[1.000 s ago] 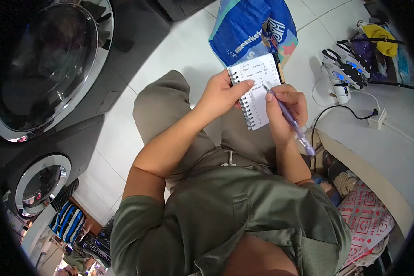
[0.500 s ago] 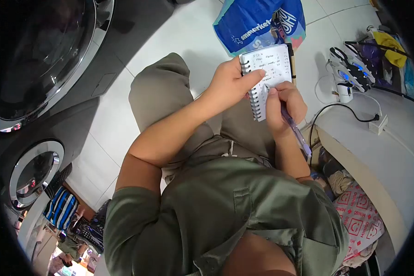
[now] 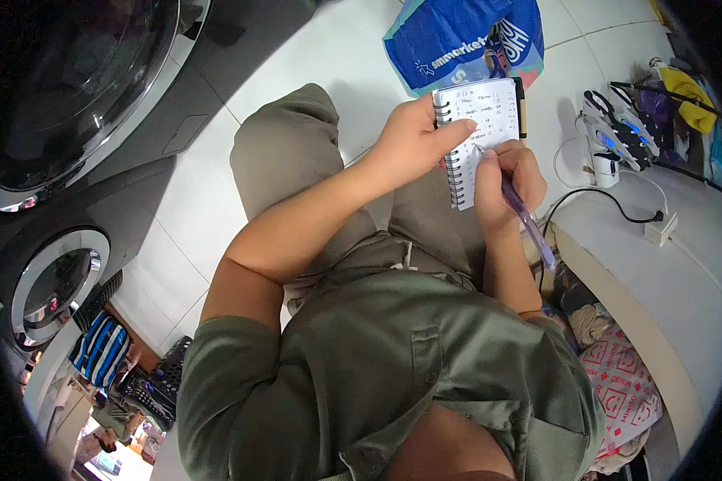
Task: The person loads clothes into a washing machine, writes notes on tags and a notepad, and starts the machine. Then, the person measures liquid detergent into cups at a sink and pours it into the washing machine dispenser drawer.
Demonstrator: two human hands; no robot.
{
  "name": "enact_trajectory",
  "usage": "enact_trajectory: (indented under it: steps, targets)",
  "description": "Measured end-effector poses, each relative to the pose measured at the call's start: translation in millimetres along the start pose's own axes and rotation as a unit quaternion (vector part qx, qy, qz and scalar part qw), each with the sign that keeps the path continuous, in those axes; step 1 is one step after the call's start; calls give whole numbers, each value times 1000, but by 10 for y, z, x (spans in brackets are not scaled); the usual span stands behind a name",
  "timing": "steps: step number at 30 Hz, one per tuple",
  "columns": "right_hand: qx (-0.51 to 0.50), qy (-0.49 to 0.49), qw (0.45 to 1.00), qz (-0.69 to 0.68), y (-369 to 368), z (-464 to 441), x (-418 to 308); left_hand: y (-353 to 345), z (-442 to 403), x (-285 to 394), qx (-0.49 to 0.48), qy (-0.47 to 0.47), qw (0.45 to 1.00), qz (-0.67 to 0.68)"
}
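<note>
My left hand (image 3: 422, 135) grips a small spiral notebook (image 3: 467, 180) by its coil side, the thumb lying across the page. Lines of handwriting cover the upper part of the white page. In my right hand (image 3: 512, 183) is a purple pen (image 3: 529, 216), pinched between thumb and fingers, its tip on the page just under the lowest written lines. A second, dark and tan pen-like item (image 3: 523, 116) runs along the notebook's right edge. The notebook is held above my knees.
A blue shopping bag (image 3: 449, 40) stands on the tiled floor beyond the notebook. Two front-loading machines (image 3: 60, 284) are at left. On the right, a white ledge (image 3: 642, 256) carries a charging device with blue lights (image 3: 618, 132) and cables. Beneath it sits a red-and-white patterned bag (image 3: 622, 385).
The whole view has shifted slightly, so the notebook and hands appear a little further right. My right hand still holds the pen at the page, near the same lines.
</note>
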State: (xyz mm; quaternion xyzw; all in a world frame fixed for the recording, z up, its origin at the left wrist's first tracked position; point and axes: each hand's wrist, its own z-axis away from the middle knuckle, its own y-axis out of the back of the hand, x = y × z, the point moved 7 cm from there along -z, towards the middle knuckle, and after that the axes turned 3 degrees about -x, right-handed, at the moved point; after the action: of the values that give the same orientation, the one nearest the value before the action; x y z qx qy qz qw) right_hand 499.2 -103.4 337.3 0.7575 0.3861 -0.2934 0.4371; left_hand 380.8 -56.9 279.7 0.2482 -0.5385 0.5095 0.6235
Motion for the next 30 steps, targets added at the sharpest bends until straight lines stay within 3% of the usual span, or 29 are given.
enact_trajectory:
  steps: [4,8,10,19,30]
  targets:
    - [6,-32,999,-36,11,27,38,-10,12,5,-8,-1,1000,-1]
    - [11,-3,1000,-11,-5,11,-6,-10,8,6,-1,-8,1000,3]
    - [42,-49,995,-77,39,43,64,-24,19,23,-8,-7,1000,6]
    - [-8,3,1000,4,-8,22,-2,-10,2,-10,-9,-7,1000,14]
    - [13,-42,999,-25,17,31,54,-20,20,12,-10,-9,1000,4]
